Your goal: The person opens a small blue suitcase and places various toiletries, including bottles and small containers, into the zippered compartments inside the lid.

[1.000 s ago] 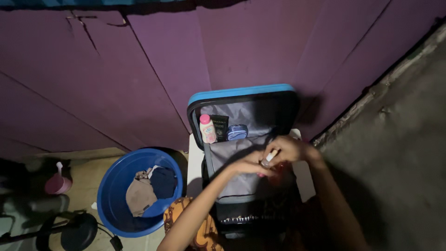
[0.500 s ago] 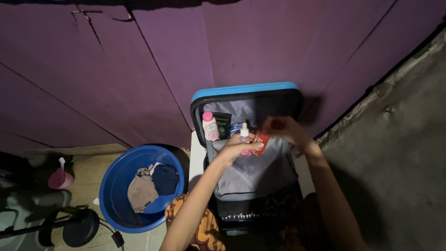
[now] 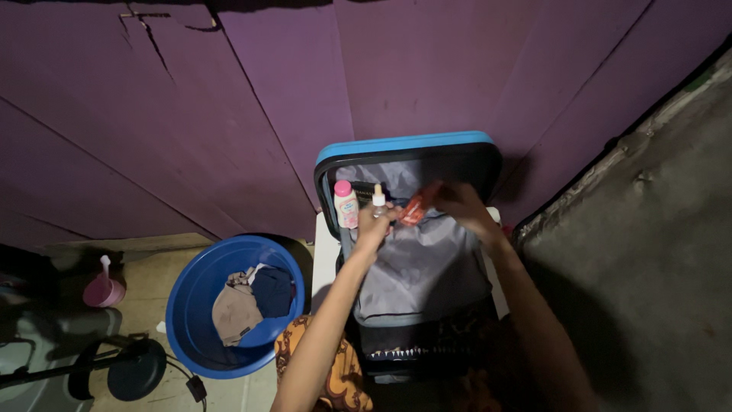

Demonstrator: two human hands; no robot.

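An open suitcase point(image 3: 408, 145) with a blue rim and grey lining stands on a white surface before me. My left hand point(image 3: 374, 223) grips a small dropper bottle point(image 3: 379, 198) with a white cap, held upright at the lid's pocket. My right hand point(image 3: 457, 202) holds a small red packet point(image 3: 415, 207) just right of the bottle. A white bottle with a pink cap point(image 3: 345, 204) stands in the pocket at the left. A dark item behind my left hand is mostly hidden.
A blue basin point(image 3: 191, 305) with folded brown and dark clothes sits on the floor at left. A pink bottle point(image 3: 103, 288) and a black fan base point(image 3: 133, 370) lie further left. Purple panels form the wall behind; a rough concrete wall rises at right.
Both hands have moved up from the grey flap to the lid's pocket, carrying the dropper bottle and red packet. The blue round item in the pocket is now hidden.
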